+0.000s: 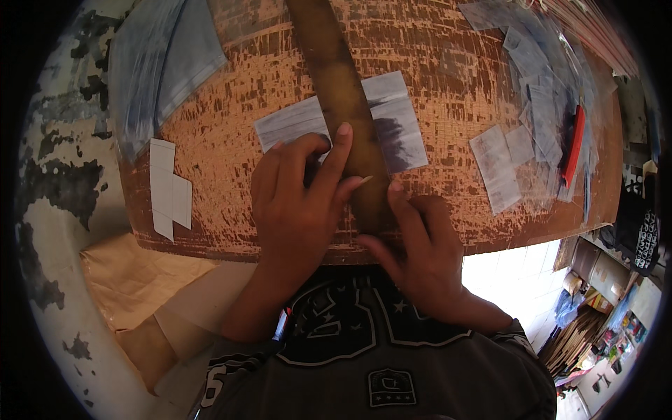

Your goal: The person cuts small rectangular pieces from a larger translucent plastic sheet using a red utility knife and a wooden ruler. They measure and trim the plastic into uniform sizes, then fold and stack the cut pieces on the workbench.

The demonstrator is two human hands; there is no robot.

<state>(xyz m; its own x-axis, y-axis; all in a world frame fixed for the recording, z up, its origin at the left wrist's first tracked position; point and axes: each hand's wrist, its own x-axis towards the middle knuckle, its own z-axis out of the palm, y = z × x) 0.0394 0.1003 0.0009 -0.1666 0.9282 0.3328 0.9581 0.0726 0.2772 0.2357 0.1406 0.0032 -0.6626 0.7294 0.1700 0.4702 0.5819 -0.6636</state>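
A long, flat brownish-yellow straightedge point(336, 77) lies across the worn board, from its far edge to its near edge. Under it is a sheet of pale grey printed paper point(402, 126) with dark smudges, which shows on both sides. My left hand point(294, 192) rests over the left side, with index finger and thumb pressing on the straightedge and the other fingers bent over the paper. My right hand point(430, 245) is at the near end, its index fingertip against the right edge and its thumb by the end. Anything under the right fingertips is hidden.
A white folded card cutout point(171, 192) and clear plastic sheets point(178, 63) lie at the left. On the right are printed slips point(497, 171), more plastic pieces point(542, 105) and a long red tool point(574, 147). Brown paper point(133, 280) sits below the board's left edge.
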